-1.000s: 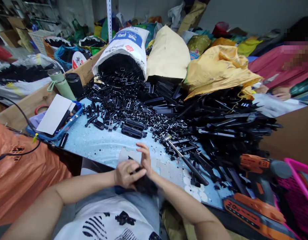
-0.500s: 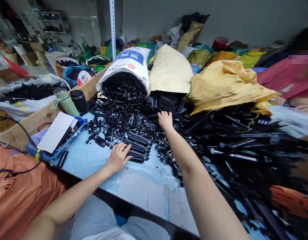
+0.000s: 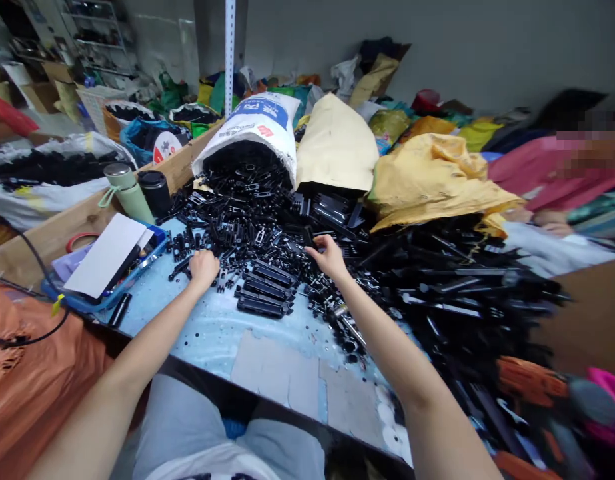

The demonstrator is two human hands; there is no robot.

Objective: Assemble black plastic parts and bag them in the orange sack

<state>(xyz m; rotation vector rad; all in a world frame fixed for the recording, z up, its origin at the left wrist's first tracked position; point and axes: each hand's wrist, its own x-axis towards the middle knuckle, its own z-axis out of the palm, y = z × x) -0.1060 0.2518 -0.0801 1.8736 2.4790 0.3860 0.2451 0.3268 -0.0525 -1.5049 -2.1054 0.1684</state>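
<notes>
My right hand (image 3: 330,257) pinches a black plastic part (image 3: 306,237) between thumb and fingers, just above the heap near the middle. My left hand (image 3: 204,267) is closed at the left edge of the pile of small black parts (image 3: 227,230); whatever its fingers grip is hidden. In front of the pile, between my hands, several long black bars (image 3: 264,287) lie side by side on the blue table top (image 3: 197,333). Small metal-looking pieces (image 3: 332,300) are scattered below my right wrist.
White (image 3: 260,123), cream (image 3: 337,143) and yellow sacks (image 3: 437,177) line the back. Long black parts (image 3: 462,293) heap up at right, with an orange power tool (image 3: 530,380) nearby. A blue tray (image 3: 100,300), green bottle (image 3: 130,193) and black cup (image 3: 154,193) stand left. Another person's pink sleeve (image 3: 542,170) is at far right.
My left hand has left the row of bars, moving left and away to the small parts, and closed. My right hand has lifted a black part from the heap. The view has shifted slightly.
</notes>
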